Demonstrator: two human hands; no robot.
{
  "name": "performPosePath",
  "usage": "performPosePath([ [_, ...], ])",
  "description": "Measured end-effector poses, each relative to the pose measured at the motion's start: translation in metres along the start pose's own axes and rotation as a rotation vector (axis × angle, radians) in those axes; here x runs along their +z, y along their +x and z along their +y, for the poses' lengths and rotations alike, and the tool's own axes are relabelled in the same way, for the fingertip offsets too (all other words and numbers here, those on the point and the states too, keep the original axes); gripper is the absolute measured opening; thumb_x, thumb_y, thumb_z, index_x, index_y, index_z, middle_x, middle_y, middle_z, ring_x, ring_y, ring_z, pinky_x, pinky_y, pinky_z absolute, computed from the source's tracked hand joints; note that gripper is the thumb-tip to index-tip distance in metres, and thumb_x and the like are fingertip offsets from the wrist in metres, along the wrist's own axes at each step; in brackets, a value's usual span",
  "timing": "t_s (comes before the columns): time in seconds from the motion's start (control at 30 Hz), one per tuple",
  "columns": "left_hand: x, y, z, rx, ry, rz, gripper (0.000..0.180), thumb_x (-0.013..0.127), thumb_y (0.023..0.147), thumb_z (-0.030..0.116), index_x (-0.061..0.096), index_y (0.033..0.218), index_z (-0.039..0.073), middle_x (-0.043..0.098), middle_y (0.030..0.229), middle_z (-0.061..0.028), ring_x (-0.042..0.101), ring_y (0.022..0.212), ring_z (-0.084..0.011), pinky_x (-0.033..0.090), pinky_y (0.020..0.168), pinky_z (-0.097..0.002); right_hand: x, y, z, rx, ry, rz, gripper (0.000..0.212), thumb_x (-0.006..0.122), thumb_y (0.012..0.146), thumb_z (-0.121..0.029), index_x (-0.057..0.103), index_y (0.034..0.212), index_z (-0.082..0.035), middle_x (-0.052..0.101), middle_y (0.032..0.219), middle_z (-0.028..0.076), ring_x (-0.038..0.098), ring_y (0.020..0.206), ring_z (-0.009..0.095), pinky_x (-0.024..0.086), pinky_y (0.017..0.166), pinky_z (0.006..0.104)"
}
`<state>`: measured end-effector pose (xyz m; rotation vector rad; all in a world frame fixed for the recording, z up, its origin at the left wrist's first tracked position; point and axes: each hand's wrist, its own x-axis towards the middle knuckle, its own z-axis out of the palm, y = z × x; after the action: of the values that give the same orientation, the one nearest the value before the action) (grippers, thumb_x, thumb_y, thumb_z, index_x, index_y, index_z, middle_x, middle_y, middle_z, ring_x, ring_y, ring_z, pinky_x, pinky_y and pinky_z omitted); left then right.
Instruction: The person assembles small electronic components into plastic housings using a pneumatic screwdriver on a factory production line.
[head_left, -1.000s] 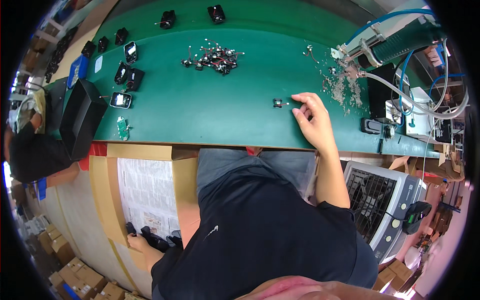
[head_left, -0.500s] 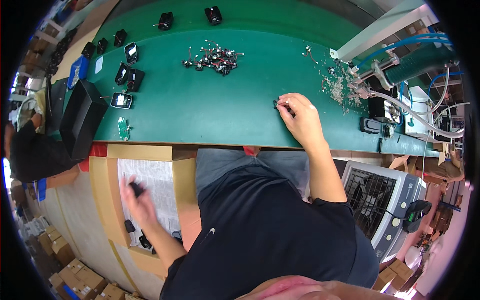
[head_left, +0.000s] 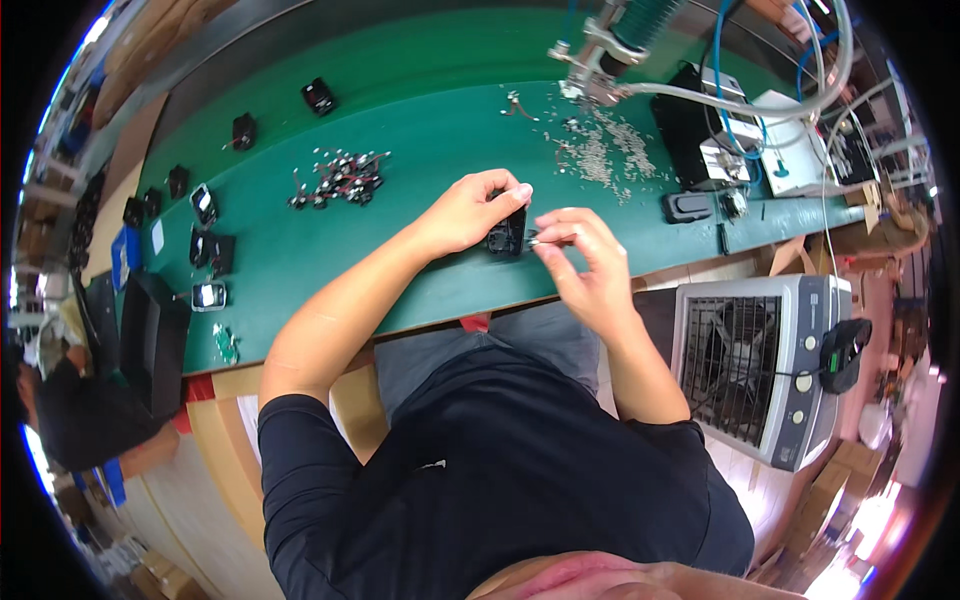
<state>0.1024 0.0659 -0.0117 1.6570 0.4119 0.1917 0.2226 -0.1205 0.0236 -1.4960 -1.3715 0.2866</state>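
Currently, my left hand (head_left: 468, 213) grips the black case (head_left: 507, 238) at its 12 o'clock end. At the case's 3 o'clock, my right hand (head_left: 588, 258) pinches a small part (head_left: 533, 239), mostly hidden; wired parts (head_left: 345, 182) lie piled toward 10 o'clock.

Wearer's hands (head_left: 463, 216): two. Held housing (head_left: 507, 238): one. Cooler (head_left: 738, 368): one.

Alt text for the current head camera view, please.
A person's left hand holds a black plastic casing at a green workbench, right hand close beside it. Left, small red-wired parts lie piled; right, pale bits are scattered.
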Motion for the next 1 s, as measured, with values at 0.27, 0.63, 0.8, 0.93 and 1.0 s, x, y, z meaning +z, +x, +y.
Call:
performPosePath([
  [0.27,0.021,0.003,-0.004,0.033,-0.046,0.237,0.051,0.043,0.111,0.045,0.07,0.098,0.003,0.063,0.083,-0.0021,0.056,0.08,-0.0094,0.047,0.074,-0.0269,0.031,0.002,0.02,-0.147,-0.251,0.036,0.014,0.076,0.084,0.0,0.067,0.094,-0.004,0.073,0.104,0.01,0.068,0.099,0.03,0.056,0.083,0.0404],
  [0.63,0.003,-0.014,-0.006,-0.112,-0.256,0.003,0.038,0.05,0.108,0.033,0.049,0.135,0.005,0.061,0.111,-0.0103,0.063,0.093,-0.0155,0.056,0.077,-0.0301,0.031,0.011,0.016,-0.151,-0.366,-0.048,0.017,0.073,0.083,0.002,0.066,0.097,-0.003,0.071,0.103,0.012,0.069,0.093,0.032,0.057,0.08,0.0414],
  [0.8,0.002,-0.016,-0.002,0.038,-0.309,-0.201,0.083,0.076,0.085,-0.009,0.033,0.153,0.008,0.057,0.134,-0.0134,0.062,0.118,-0.0208,0.057,0.099,-0.0369,0.021,0.019,0.013,-0.154,-0.451,-0.04,0.013,0.075,0.079,-0.001,0.066,0.088,-0.004,0.065,0.099,0.009,0.068,0.088,0.029,0.056,0.076,0.0397],
  [0.93,0.016,-0.01,-0.01,0.093,-0.152,-0.058,0.079,0.077,0.085,-0.005,0.036,0.151,0.008,0.057,0.136,-0.0128,0.063,0.12,-0.0206,0.056,0.101,-0.0376,0.024,0.018,0.014,-0.15,-0.487,-0.042,0.012,0.076,0.079,-0.003,0.066,0.085,-0.004,0.062,0.097,0.008,0.068,0.086,0.028,0.056,0.075,0.0392],
  [1.0,0.018,-0.009,-0.012,0.206,0.073,0.053,0.078,0.079,0.082,-0.004,0.04,0.149,0.007,0.058,0.136,-0.0123,0.064,0.121,-0.0208,0.056,0.101,-0.0373,0.027,0.019,0.014,-0.132,-0.523,-0.001,0.012,0.077,0.078,-0.003,0.067,0.086,-0.004,0.062,0.095,0.007,0.066,0.086,0.028,0.055,0.073,0.0401],
])
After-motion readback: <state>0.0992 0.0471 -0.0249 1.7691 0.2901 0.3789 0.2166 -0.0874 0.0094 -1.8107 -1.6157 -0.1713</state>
